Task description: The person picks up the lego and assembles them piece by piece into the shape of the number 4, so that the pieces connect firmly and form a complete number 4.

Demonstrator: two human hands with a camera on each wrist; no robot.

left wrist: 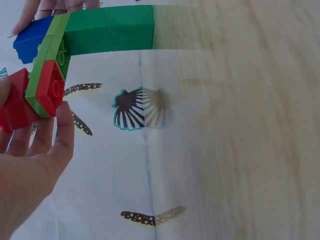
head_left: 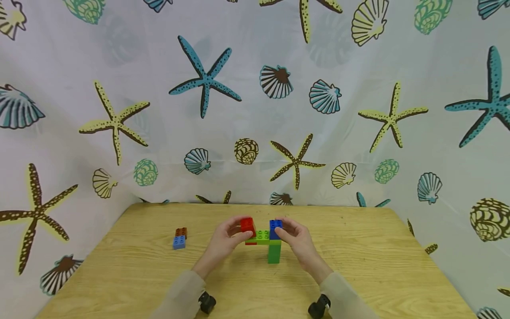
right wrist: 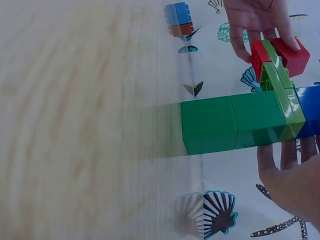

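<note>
Two stacked green bricks (head_left: 274, 253) stand upright on the table as a column. Light-green pieces (head_left: 262, 236) top it and reach out sideways to the left, ending over the table. My right hand (head_left: 300, 243) holds the blue brick (head_left: 272, 229) on top of the column, thumb in front and fingers behind. A red brick (head_left: 246, 225) sits at the outer end of the light-green arm, pinched between the thumb and fingers of my left hand (head_left: 222, 239). Under that end is a thinner red brick (left wrist: 50, 89), with left fingertips right beside it in the left wrist view.
To the left on the wooden table (head_left: 131, 266), a light blue brick (head_left: 179, 242) and a brown brick (head_left: 181, 231) lie side by side. A white curtain (head_left: 239, 124) printed with starfish and shells hangs behind the table and along its sides.
</note>
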